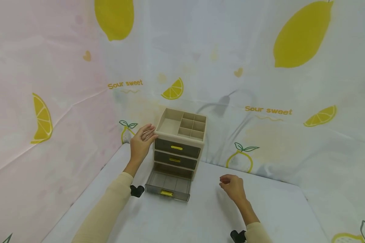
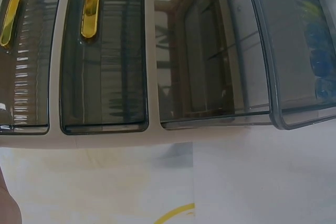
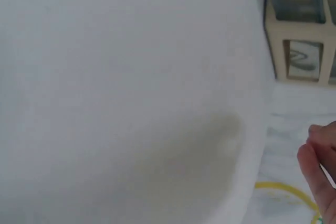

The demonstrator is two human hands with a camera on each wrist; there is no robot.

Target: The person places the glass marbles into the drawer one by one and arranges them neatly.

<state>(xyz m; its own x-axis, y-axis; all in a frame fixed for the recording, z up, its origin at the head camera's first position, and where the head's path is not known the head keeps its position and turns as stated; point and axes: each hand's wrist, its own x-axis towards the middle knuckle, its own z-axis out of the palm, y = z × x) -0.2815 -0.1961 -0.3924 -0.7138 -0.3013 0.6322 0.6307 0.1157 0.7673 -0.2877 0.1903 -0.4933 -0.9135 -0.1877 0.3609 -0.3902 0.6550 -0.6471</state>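
Note:
A beige desktop organizer [image 1: 179, 138] stands near the back of the table, with a compartment tray on top and dark see-through drawers below. Its bottom drawer [image 1: 180, 196] is pulled out; the top drawer [image 1: 190, 151] and middle drawer [image 1: 187, 163] are closed. My left hand [image 1: 141, 143] touches the organizer's upper left side, fingers slightly bent. Only a sliver of that hand shows in the left wrist view. To the organizer's right, my right hand [image 1: 233, 187] hovers above the table with loosely curled fingers and holds nothing.
The white table [image 1: 200, 222] meets a lemon-print cloth backdrop [image 1: 261, 87] behind and at the left. Yellow handles, such as the bottom drawer's handle [image 1: 166, 193], stick out from the drawer fronts. Black wrist mounts [image 1: 137, 191] show by both forearms.

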